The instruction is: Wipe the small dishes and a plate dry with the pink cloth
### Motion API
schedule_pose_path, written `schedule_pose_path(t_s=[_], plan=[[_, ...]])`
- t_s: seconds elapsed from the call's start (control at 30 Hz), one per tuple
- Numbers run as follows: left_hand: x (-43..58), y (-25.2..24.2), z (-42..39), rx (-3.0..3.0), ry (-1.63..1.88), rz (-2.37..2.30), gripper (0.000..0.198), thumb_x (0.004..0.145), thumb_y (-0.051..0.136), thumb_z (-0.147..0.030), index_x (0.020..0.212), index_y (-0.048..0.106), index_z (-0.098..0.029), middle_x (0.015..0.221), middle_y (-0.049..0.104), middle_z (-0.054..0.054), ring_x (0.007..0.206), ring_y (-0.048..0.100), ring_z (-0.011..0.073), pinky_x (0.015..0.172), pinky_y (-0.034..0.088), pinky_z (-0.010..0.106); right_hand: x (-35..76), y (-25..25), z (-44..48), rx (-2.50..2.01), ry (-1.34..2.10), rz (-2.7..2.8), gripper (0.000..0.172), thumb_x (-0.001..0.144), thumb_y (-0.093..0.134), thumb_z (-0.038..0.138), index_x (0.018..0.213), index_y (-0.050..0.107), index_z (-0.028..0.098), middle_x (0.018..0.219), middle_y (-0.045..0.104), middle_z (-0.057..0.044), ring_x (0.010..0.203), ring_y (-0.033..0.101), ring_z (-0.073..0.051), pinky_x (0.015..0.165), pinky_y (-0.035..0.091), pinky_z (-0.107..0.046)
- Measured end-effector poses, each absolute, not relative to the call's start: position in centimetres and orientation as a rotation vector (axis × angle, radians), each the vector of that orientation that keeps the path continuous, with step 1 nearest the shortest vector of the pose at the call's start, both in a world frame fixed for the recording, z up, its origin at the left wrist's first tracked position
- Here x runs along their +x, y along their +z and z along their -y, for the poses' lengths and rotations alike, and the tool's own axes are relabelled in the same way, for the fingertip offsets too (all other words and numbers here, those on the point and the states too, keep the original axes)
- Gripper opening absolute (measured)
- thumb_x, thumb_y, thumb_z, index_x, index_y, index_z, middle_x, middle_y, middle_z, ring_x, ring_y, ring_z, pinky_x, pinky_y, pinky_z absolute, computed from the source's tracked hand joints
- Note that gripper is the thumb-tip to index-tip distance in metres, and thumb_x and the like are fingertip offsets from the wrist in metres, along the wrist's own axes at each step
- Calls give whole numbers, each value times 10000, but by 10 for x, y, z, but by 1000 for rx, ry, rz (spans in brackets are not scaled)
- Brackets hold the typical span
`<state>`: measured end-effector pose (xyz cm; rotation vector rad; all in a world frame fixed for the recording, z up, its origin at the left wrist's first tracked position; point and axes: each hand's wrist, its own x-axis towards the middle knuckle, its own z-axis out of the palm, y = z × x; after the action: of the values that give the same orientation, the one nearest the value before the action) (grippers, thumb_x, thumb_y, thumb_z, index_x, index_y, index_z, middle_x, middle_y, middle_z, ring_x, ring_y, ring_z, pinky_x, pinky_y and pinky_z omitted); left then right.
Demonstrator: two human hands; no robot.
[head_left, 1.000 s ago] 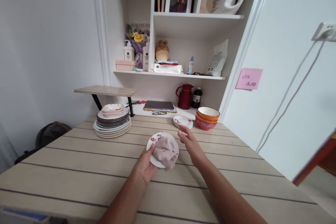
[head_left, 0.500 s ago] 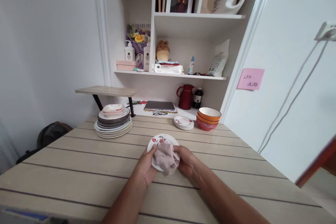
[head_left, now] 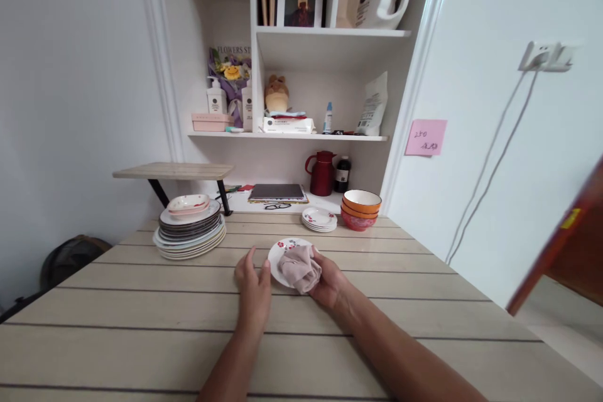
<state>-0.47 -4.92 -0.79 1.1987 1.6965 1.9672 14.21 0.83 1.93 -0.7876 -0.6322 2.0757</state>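
A small white plate (head_left: 277,259) with red flowers is held above the table by my right hand (head_left: 327,282), whose fingers grip its right side. A crumpled pinkish-grey cloth (head_left: 300,269) lies over much of the plate's face, pinched under my right thumb. Just left of the rim is my left hand (head_left: 254,289), its fingers apart and holding nothing. Beyond the plate, a short stack of matching flowered plates (head_left: 319,220) rests on the table.
The slatted wooden table (head_left: 188,308) carries a tall stack of plates and dishes (head_left: 188,235) at left and stacked bowls (head_left: 360,210) at right. A small raised shelf (head_left: 174,171) overhangs the left stack. Behind stand a red jug (head_left: 322,174), a dark bottle (head_left: 342,174) and a laptop (head_left: 277,192).
My left hand has let go of the plate's left edge and opened beside it. My right hand keeps hold of plate and cloth. The view has swung slightly to the right.
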Motion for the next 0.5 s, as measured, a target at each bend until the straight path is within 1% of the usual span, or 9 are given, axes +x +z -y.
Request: schedule_pose_path(t_s=[0.07,0.1,0.2,0.27,0.33,0.4,0.5], plan=[[-3,-4,53,1400,1971,-1799,437,851,576,-341,1261,555,-191,1438,377,160,1393,306,297,1147,251,527,144,20,-10,-790,2047,626,417,1001,326,409,1131,587,111,962,746,-126,845,710,-218,824,542,-374],[-1,-1,56,1517,1963,-1824,444,865,563,-350,1284,545,-204,1467,339,152,1406,282,294,1152,240,524,144,20,-11,-794,2035,627,415,999,332,418,1129,587,118,972,746,-124,848,710,-216,815,543,-368],[5,2,63,1916,1884,-1888,450,915,501,-379,1349,495,-262,1493,313,131,1383,331,297,1106,318,537,142,18,-10,-818,2021,653,429,983,376,453,1097,603,107,984,743,-131,834,710,-218,784,546,-359],[8,1,65,2078,1811,-1863,472,915,508,-389,1373,470,-281,1502,328,127,1366,365,306,1080,351,551,140,17,-8,-838,2017,685,438,966,418,468,1072,619,94,962,744,-136,789,708,-223,752,548,-363],[9,-4,61,2224,1693,-1784,511,893,551,-377,1386,458,-277,1490,384,132,1349,402,314,1067,374,558,138,15,-7,-844,1998,713,422,950,461,467,1052,631,94,934,746,-129,754,704,-220,732,548,-359],[8,-9,55,2369,1515,-1640,519,871,583,-315,1376,475,-268,1438,480,126,1327,449,302,1051,415,536,136,13,-6,-826,1969,732,400,941,491,460,1040,637,101,933,746,-122,776,705,-216,746,547,-349],[8,-15,47,2458,1343,-1499,475,863,557,-210,1335,526,-241,1416,524,126,1315,481,276,1052,441,504,136,10,-7,-797,1931,745,392,935,505,466,1045,637,114,966,744,-118,838,706,-214,774,546,-343]])
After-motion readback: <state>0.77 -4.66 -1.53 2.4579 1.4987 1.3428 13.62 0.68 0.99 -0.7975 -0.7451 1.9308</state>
